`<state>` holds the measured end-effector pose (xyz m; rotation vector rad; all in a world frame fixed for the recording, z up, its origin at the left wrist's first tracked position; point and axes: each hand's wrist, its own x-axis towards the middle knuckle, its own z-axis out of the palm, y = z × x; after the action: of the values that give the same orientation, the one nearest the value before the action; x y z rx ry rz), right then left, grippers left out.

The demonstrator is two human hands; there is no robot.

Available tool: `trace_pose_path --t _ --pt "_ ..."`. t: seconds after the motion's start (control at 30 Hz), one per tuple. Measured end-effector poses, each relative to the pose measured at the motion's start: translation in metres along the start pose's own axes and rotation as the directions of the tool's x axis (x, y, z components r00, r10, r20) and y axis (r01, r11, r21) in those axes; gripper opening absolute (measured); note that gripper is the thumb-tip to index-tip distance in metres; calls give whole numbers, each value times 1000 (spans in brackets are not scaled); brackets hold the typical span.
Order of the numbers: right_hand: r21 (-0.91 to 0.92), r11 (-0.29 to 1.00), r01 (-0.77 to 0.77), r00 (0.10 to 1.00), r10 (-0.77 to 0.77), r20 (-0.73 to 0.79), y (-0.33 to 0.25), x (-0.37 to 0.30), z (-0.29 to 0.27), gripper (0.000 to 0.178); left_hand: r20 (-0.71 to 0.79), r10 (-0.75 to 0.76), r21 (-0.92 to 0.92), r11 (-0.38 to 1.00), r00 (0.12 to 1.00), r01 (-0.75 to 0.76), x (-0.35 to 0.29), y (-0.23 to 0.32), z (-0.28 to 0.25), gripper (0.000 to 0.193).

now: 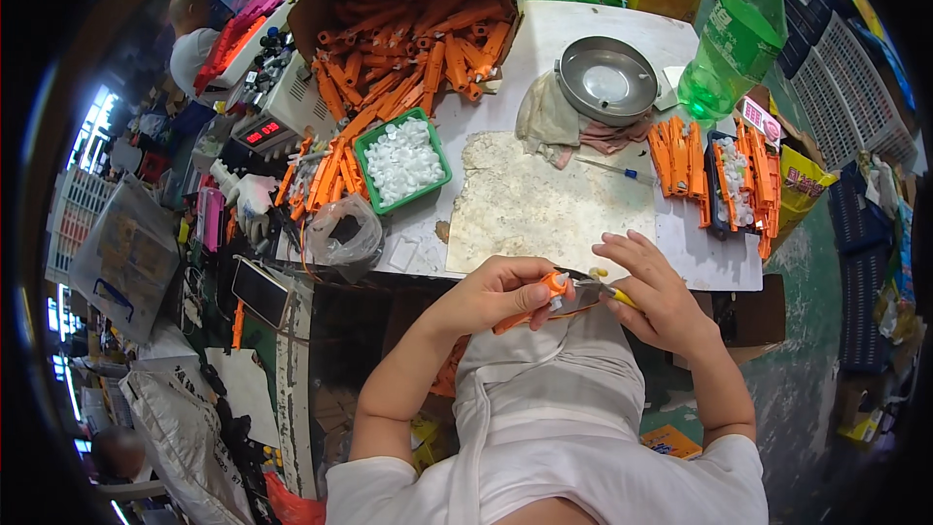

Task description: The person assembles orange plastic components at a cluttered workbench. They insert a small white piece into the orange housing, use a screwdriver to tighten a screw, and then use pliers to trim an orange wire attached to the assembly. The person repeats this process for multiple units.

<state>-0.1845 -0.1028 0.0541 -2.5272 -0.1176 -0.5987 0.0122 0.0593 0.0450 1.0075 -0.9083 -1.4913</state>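
Observation:
Just beyond my lap, at the table's front edge, my left hand [501,294] is closed round an orange plastic part [557,283]. A small white piece shows at the end of that part. My right hand [663,299] grips a pair of yellow-handled pliers [623,297], partly hidden by the fingers. The metal jaws meet or nearly meet the orange part; I cannot tell whether they touch it. Beyond both hands lies a worn, stained pale board [544,209] on the white table.
A carton of orange parts [418,29] spills toward a green basket of white pieces [403,163]. A metal bowl [607,80] rests on rags. Orange parts [677,157] and a green bottle [737,44] stand right. A clear plastic bag [342,238] sits at the left edge.

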Motion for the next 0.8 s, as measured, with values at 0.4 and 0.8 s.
trace_pose_path --t 0.4,0.8 --pt "883 60 -466 832 368 415 8 -19 37 32 30 -30 -218 975 999 36 10 -1 3 38" --pt "199 971 -129 980 156 -126 1 -9 25 14 -8 -85 -179 980 996 82 3 3 4 41"
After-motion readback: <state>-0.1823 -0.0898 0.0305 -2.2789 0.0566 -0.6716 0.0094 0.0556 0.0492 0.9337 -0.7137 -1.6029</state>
